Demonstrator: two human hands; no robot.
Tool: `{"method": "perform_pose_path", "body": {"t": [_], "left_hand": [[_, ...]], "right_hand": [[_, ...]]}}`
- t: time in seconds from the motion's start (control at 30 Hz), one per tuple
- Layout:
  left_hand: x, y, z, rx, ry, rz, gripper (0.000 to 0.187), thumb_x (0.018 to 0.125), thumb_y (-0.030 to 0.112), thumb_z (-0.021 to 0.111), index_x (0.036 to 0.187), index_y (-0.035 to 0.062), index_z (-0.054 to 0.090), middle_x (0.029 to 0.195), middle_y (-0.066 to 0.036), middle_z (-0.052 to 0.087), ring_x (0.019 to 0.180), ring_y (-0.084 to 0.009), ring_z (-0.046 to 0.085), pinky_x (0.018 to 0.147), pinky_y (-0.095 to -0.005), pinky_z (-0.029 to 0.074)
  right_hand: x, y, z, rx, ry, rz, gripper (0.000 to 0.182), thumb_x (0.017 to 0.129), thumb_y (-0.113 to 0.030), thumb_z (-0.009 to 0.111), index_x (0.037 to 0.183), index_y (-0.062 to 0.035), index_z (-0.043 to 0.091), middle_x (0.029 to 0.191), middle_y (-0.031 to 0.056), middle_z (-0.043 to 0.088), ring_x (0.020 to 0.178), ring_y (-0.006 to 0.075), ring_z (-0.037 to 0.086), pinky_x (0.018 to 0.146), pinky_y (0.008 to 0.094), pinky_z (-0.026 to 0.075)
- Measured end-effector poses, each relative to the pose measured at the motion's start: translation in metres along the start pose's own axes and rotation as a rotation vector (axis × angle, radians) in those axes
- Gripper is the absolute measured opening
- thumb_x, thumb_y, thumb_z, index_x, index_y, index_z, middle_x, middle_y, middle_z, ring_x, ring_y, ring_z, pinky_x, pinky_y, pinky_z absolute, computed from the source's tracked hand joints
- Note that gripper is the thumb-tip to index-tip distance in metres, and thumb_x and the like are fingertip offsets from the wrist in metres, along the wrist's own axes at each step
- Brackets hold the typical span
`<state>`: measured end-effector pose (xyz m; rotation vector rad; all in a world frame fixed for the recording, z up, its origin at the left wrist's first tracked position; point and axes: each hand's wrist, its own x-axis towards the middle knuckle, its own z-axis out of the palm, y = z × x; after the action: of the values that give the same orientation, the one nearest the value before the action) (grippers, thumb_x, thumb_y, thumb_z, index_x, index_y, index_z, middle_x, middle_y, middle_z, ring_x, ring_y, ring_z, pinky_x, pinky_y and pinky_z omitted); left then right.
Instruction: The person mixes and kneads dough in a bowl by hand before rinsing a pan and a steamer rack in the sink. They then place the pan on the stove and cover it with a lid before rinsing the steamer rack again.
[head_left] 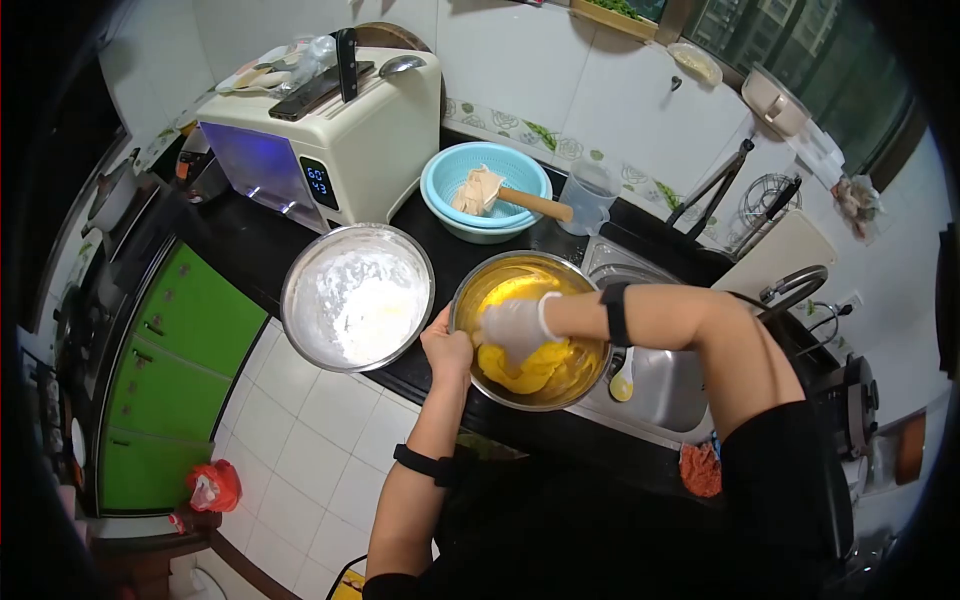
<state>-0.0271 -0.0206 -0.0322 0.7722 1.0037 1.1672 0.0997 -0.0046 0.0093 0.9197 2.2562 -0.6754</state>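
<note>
My left hand (447,350) grips the near left rim of a steel mixing bowl (530,404), its thumb over the edge. Soft yellow dough (525,370) lies in that bowl and is smeared up its wall. My right hand (515,328), in a whitish glove, is down inside the bowl against the dough. Motion blurs it, and its fingers do not show clearly. Just left of my left hand, a second steel bowl (291,300) holds white flour (365,310).
Behind the bowls are a blue basin (430,185) with a wooden-handled tool (535,204) and a clear plastic jug (590,195). A cream oven (385,130) stands at back left. On the right is a steel sink (670,390) with a yellow-smeared spatula (622,385).
</note>
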Motion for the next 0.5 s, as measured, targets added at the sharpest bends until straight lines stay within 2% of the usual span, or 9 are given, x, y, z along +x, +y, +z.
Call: {"method": "perform_pose_path", "body": {"t": [0.03,0.07,0.13,0.23,0.33,0.43,0.5], "left_hand": [[0.0,0.0,0.0,0.032,0.018,-0.01,0.055,0.062,-0.021,0.032,0.108,-0.0046,0.057,0.097,-0.01,0.061,0.084,-0.0134,0.058,0.077,-0.0217,0.044],[0.002,0.0,0.0,0.065,0.033,-0.019,0.055,0.062,-0.021,0.032,0.108,-0.0044,0.057,0.097,-0.009,0.061,0.084,-0.0132,0.058,0.077,-0.0218,0.044],[0.003,-0.001,-0.001,0.053,0.019,-0.027,0.054,0.062,-0.021,0.033,0.108,-0.0043,0.057,0.097,-0.009,0.061,0.084,-0.0129,0.058,0.077,-0.0217,0.044],[-0.001,0.003,0.0,0.049,-0.004,-0.035,0.053,0.063,-0.021,0.034,0.108,-0.0041,0.057,0.096,-0.009,0.061,0.083,-0.0126,0.058,0.077,-0.0216,0.044],[-0.001,0.005,0.0,0.039,-0.012,-0.048,0.053,0.062,-0.021,0.033,0.107,-0.0047,0.057,0.096,-0.01,0.061,0.083,-0.0139,0.058,0.077,-0.0219,0.044],[0.002,0.005,0.003,0.064,-0.004,-0.028,0.054,0.061,-0.022,0.032,0.107,-0.0053,0.057,0.097,-0.01,0.061,0.084,-0.0144,0.059,0.078,-0.0224,0.044],[0.001,0.009,0.004,0.045,-0.02,-0.053,0.053,0.062,-0.022,0.032,0.106,-0.0057,0.057,0.097,-0.01,0.061,0.084,-0.0139,0.058,0.078,-0.0225,0.044]], "right_hand": [[-0.001,-0.015,0.0,-0.204,0.092,-0.046,0.047,0.068,-0.024,0.065,0.111,-0.0088,0.054,0.102,0.0151,0.057,0.093,0.0296,0.057,0.077,0.0375,0.047],[-0.001,-0.025,0.002,-0.206,0.098,-0.046,0.047,0.068,-0.024,0.065,0.111,-0.0088,0.054,0.102,0.0151,0.057,0.093,0.0296,0.057,0.077,0.0375,0.047],[-0.002,-0.039,0.008,-0.147,0.156,0.093,0.043,0.066,-0.022,0.067,0.106,-0.0099,0.057,0.1,0.0119,0.058,0.092,0.0289,0.058,0.078,0.0366,0.047],[0.002,-0.01,0.013,-0.222,0.172,0.016,0.042,0.063,-0.02,0.068,0.102,-0.0102,0.058,0.099,0.0112,0.059,0.095,0.0283,0.056,0.079,0.038,0.046],[-0.034,0.035,0.002,-0.108,0.234,0.047,0.039,0.062,-0.017,0.066,0.1,-0.0088,0.058,0.1,0.0128,0.058,0.096,0.0289,0.055,0.079,0.0378,0.046],[-0.054,0.047,0.001,0.013,0.222,0.123,0.047,0.063,-0.016,0.066,0.108,-0.0102,0.055,0.093,0.0123,0.059,0.089,0.0324,0.057,0.078,0.0399,0.045],[-0.041,0.03,0.003,0.032,0.313,-0.049,0.044,0.065,-0.018,0.063,0.108,-0.0095,0.057,0.099,0.0143,0.059,0.094,0.0302,0.056,0.077,0.0393,0.046]]}}
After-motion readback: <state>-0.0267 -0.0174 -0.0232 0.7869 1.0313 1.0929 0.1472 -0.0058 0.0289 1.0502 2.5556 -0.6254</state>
